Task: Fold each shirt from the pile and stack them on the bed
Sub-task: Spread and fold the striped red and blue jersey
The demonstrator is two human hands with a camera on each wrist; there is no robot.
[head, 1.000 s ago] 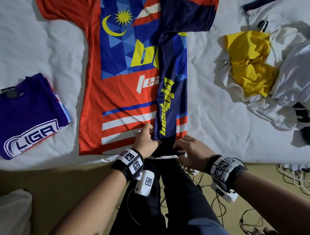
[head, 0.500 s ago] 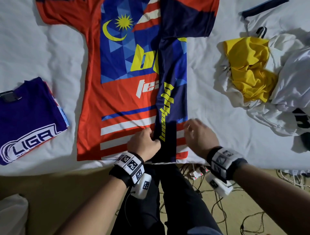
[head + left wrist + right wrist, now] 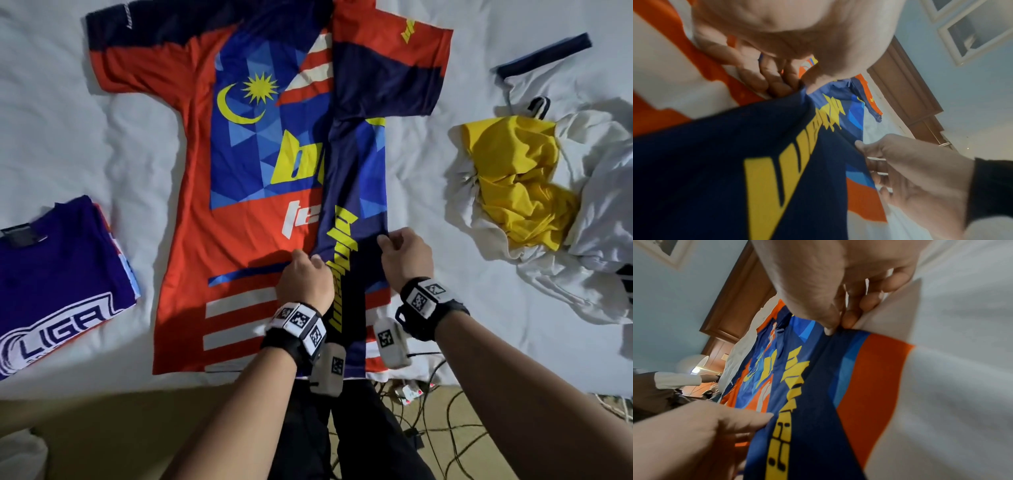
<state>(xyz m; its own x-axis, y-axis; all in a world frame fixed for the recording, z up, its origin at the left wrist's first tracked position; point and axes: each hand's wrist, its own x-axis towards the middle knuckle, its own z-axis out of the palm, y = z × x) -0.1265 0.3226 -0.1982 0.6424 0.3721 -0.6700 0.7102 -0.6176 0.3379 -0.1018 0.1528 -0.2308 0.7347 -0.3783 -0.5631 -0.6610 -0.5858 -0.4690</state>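
Both forearms reached out over the near edge of the bed (image 3: 61,113), each with a black wrist strap covered in square printed markers. The left hand (image 3: 305,277) sat knuckles-up on the lower middle of the jersey (image 3: 219,219), fingers curled under and thumb pressed down, pinching the inner edge of the folded-over navy panel (image 3: 352,212). In the left wrist view the fingers (image 3: 764,81) and thumb were bunched right on that fold. The right hand (image 3: 407,257) was just beside it on the panel's outer edge, thumb and fingertips closed on the fabric in a tight pinch; in the right wrist view the fingertips (image 3: 851,319) clamped the cloth right where it met the sheet.

The jersey itself lay flat in the middle of the bed, collar end away from the person, right side folded inward as a long strip. It looked like smooth, slightly shiny sports fabric: orange body, blue geometric patch with a yellow crescent and star, white stripes low down, yellow lettering running along the navy strip. The sheet was white and softly wrinkled.

On the left sat a folded purple shirt (image 3: 58,274), squared off, with a white "LIGA" print. On the right was a crumpled pile (image 3: 548,192) of white and bright yellow cloth, all lumps and creases.
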